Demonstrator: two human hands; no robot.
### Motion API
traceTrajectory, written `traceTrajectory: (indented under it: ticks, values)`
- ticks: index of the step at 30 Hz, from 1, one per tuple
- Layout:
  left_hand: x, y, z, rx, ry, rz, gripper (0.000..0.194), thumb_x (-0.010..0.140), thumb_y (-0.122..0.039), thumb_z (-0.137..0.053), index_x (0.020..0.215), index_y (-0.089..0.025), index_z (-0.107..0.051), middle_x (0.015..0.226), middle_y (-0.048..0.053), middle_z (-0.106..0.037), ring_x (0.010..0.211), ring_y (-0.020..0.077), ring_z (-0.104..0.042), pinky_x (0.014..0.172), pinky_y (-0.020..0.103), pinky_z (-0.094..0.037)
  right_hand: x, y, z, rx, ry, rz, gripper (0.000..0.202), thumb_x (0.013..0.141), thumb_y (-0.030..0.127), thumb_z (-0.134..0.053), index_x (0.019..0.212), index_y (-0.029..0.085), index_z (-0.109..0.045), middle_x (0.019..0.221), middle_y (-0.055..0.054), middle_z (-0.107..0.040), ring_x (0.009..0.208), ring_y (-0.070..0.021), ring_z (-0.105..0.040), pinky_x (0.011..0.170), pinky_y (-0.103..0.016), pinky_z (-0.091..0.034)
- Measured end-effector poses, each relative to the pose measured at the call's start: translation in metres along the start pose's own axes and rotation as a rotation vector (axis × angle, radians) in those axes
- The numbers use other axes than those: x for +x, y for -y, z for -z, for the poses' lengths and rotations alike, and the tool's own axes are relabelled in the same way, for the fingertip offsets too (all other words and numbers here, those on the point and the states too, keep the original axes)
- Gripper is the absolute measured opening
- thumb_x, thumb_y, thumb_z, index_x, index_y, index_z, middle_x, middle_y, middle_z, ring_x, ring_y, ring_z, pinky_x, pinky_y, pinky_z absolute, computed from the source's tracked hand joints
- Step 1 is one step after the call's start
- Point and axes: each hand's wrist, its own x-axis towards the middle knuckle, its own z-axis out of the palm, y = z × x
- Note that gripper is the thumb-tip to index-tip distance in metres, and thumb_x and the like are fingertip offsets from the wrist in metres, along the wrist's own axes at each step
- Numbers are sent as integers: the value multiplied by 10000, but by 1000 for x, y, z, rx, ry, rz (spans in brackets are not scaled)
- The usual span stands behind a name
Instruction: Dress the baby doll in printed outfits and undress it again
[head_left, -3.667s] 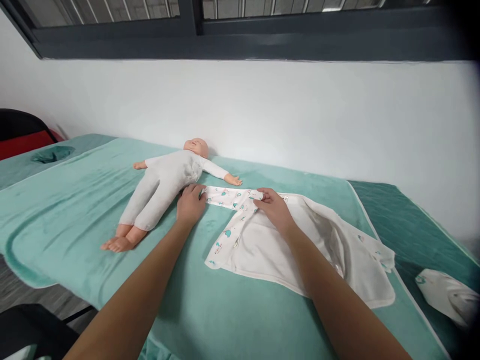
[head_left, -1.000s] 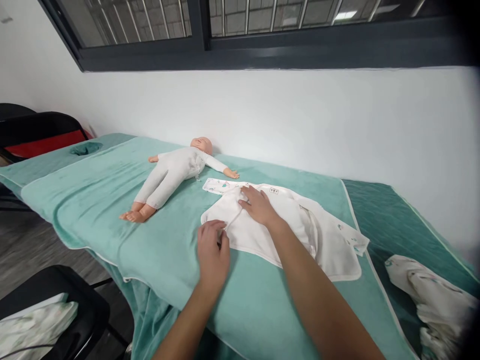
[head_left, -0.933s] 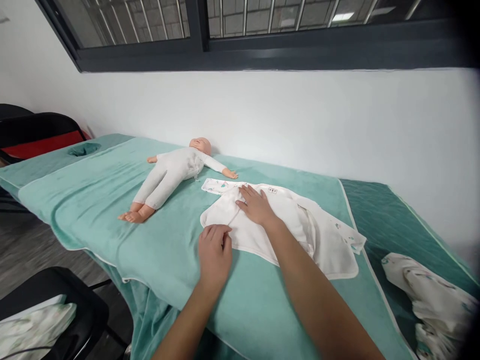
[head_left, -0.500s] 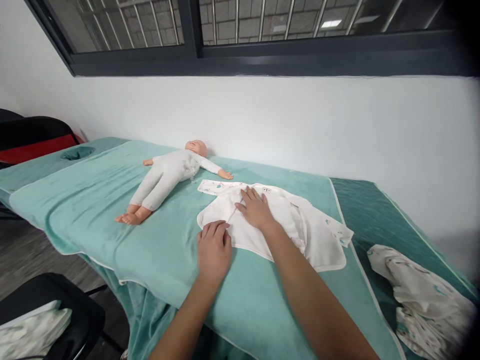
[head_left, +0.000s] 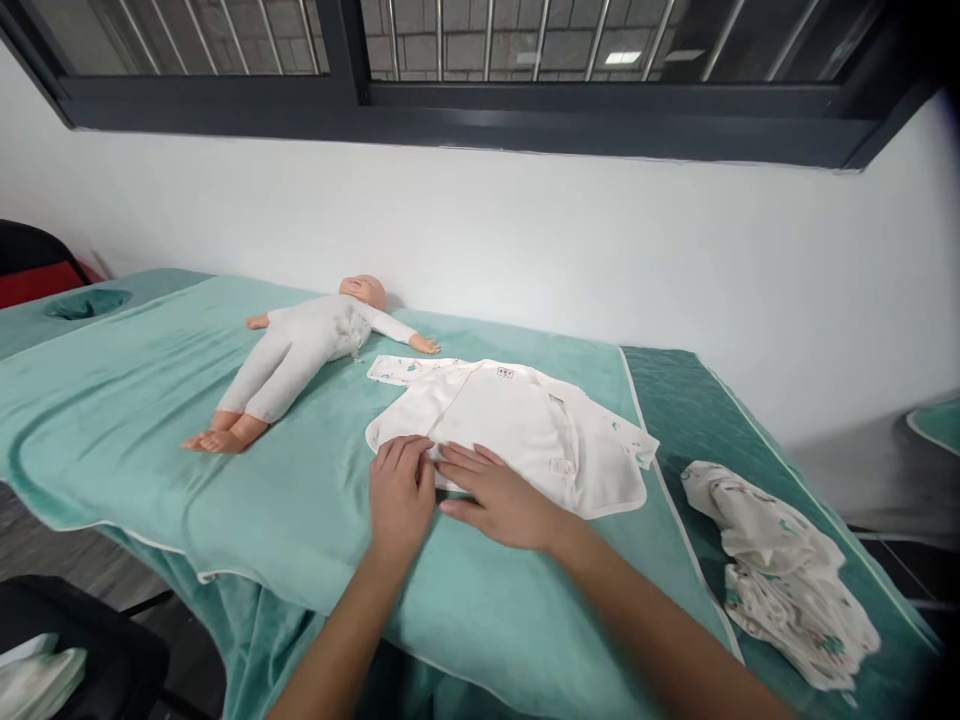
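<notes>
A small white shirt (head_left: 502, 415) with printed sleeves lies spread on a light green cover (head_left: 300, 510). My left hand (head_left: 401, 495) rests at the shirt's near left edge, its fingers bent and close together; whether it pinches the hem cannot be made out. Beside it my right hand (head_left: 495, 495) lies flat over the near edge, fingers spread, holding nothing. To the left, a doll (head_left: 300, 345) in a white bodysuit lies on its back, one arm stretched toward the shirt's left sleeve.
Crumpled printed cloths (head_left: 787, 570) lie on the darker green sheet at the right. A black chair (head_left: 90, 640) holding folded cloth stands at the lower left. Behind the bed are a white wall (head_left: 525, 240) and a barred window. Another chair (head_left: 37, 265) is at the far left.
My right hand has moved from the shirt's upper middle down to its near edge, beside my left hand. My left hand has stayed at the hem. The camera view has shifted right.
</notes>
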Motion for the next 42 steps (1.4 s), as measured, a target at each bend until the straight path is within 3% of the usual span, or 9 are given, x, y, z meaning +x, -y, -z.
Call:
traceTrajectory:
  ticks: [3, 7, 12, 17, 21, 26, 30, 37, 42]
  values:
    - [0, 0, -1, -1, 3, 17, 229, 905, -128, -446, 995, -206, -641, 1001, 57, -694, 999, 248, -605, 884, 422, -468, -16, -28, 37, 154, -236, -203, 443, 970, 495, -444, 1355, 304, -552, 1452, -7, -539, 1335, -180, -491, 1113, -348, -384]
    - [0, -1, -1, 20, 31, 45, 219, 898, -128, -456, 983, -207, -642, 985, 53, -701, 996, 251, -608, 873, 421, -465, -39, -88, 86, -119, -652, -601, 390, 937, 404, -475, 1252, 207, -594, 1287, -101, -634, 1149, -240, -604, 973, -386, -462]
    - [1, -2, 0, 23, 57, 69, 207, 910, -135, -458, 982, -205, -640, 985, 54, -699, 987, 245, -608, 870, 417, -466, -63, -124, 98, -387, -464, -1078, 517, 883, 668, -413, 951, 207, -636, 941, -135, -690, 889, -317, -639, 732, -415, -451]
    - [-1, -4, 0, 34, -5, -25, 228, 902, -113, -471, 1026, -204, -640, 1009, 59, -688, 1008, 239, -601, 896, 413, -472, -66, -122, 94, -257, -511, -969, 337, 818, 557, -580, 706, 242, -540, 696, -14, -614, 683, -207, -543, 612, -308, -355]
    - [2, -23, -3, -71, 52, -72, 254, 908, -119, -465, 1070, -207, -640, 1082, 59, -683, 1075, 220, -587, 964, 403, -457, -68, -104, 100, 145, -575, -720, 313, 839, 533, -597, 771, 229, -571, 651, 26, -573, 617, -154, -489, 586, -278, -344]
    - [22, -65, -32, -600, 287, 382, 248, 950, -358, -486, 1108, -224, -622, 1160, 61, -667, 1075, 205, -620, 942, 363, -489, -72, -73, 100, 765, -217, -280, 351, 890, 469, -618, 1172, 261, -633, 1182, -55, -674, 1037, -208, -618, 807, -305, -481]
    - [40, -85, -62, -976, 431, 688, 464, 876, -523, -587, 1226, -220, -561, 1210, 106, -650, 1088, 233, -629, 939, 372, -492, -67, -65, 90, 967, -141, -159, 313, 918, 424, -599, 1190, 274, -639, 1353, -77, -612, 1236, -255, -576, 982, -417, -484]
    - [33, -90, -68, -1064, 405, 662, 558, 729, -230, -728, 1256, -246, -544, 1430, 102, -519, 1117, 238, -603, 841, 338, -514, -56, -106, 74, 418, -726, -405, 246, 884, 360, -577, 1073, 219, -651, 1184, -88, -682, 1111, -251, -623, 1014, -450, -457]
    - [28, -87, -69, -1082, 386, 661, 474, 766, -163, -619, 1230, -237, -557, 1182, 65, -662, 906, 173, -639, 750, 290, -505, -68, -137, 74, -171, -642, -665, 476, 811, 351, -614, 1240, 146, -589, 1284, -151, -617, 1203, -330, -541, 1046, -497, -404]
